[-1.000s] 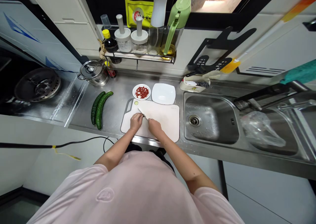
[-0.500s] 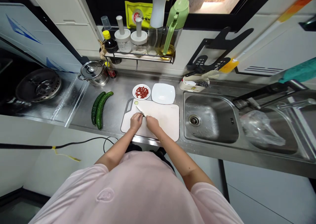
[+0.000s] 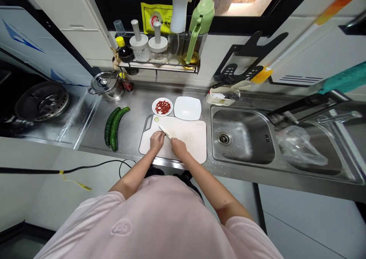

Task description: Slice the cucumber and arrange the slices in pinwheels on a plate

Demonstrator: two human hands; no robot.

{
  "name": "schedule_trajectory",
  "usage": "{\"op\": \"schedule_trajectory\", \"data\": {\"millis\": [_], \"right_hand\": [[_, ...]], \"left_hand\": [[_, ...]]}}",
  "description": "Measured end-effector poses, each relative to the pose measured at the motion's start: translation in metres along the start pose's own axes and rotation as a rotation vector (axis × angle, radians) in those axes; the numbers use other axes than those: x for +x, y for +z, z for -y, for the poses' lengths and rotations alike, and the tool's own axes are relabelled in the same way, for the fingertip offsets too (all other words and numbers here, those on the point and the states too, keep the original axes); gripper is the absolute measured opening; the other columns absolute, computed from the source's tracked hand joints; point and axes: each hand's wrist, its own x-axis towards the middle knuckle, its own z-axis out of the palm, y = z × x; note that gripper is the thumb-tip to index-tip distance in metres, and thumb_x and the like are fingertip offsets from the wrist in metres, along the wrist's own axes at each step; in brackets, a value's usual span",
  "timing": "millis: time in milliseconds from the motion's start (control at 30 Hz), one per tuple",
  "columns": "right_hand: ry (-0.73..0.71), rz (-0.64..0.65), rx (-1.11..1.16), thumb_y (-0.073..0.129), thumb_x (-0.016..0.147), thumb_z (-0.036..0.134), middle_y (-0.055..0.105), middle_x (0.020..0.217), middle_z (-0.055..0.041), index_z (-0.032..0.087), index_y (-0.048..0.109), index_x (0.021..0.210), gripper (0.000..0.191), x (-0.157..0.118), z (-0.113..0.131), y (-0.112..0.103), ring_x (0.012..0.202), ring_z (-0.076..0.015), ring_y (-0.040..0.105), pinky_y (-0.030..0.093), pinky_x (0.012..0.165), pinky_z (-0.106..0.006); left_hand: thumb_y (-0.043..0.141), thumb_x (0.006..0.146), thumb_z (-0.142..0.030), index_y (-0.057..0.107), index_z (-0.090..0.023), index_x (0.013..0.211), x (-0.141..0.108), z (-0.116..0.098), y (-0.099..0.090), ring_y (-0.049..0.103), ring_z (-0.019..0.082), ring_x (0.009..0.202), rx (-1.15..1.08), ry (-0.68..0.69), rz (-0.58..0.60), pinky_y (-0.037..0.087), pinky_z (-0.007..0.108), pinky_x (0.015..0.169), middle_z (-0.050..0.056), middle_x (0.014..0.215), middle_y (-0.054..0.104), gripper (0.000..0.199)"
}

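In the head view, my right hand (image 3: 178, 148) is wrapped round the handle of a knife (image 3: 163, 130), whose pale blade points up and to the left. My left hand (image 3: 156, 141) is closed beside the blade, low over the white cutting board (image 3: 191, 137). Whatever its fingers grip is hidden. A small round pale-green slice (image 3: 156, 119) lies at the board's upper left corner, by the grey handle. Behind the board stand a white plate of chopped red pieces (image 3: 162, 107) and a white square plate (image 3: 187, 108).
Two cucumbers (image 3: 114, 129) lie on the steel counter to the left, near a lidded pot (image 3: 106, 86). A sink (image 3: 243, 137) is on the right, with a plastic bag (image 3: 299, 144) beyond it. A shelf of bottles and jars (image 3: 160, 64) hangs behind.
My right hand has moved slightly right and down with the knife, and the blade has slid a little that way. My left hand stays almost in place. The view has shifted slightly.
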Motion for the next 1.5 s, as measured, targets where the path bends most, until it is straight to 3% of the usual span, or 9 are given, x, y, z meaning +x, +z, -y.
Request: {"op": "schedule_trajectory", "data": {"millis": [667,1500], "right_hand": [[-0.031,0.006,0.0,0.032,0.093,0.008,0.063,0.106,-0.0124,0.014,0.052,0.109,0.027,0.026,0.015,-0.016,0.097,-0.0182,0.062,0.047,0.079,-0.026],[0.001,0.038,-0.015,0.034,0.089,0.003,0.064,0.102,-0.0124,0.013,0.054,0.106,0.027,-0.006,-0.003,-0.008,0.093,-0.0194,0.063,0.047,0.076,-0.027]], "left_hand": [[0.046,0.089,-0.025,0.061,-0.02,0.084,-0.001,0.002,0.001,0.058,0.017,0.081,0.007,-0.004,0.009,0.043,0.029,0.075,0.006,0.082,0.063,0.016],[0.047,0.089,-0.025,0.062,-0.02,0.083,0.0,-0.001,0.0,0.058,0.017,0.079,-0.007,-0.004,0.002,0.044,0.029,0.074,0.006,0.081,0.064,0.017]]}}
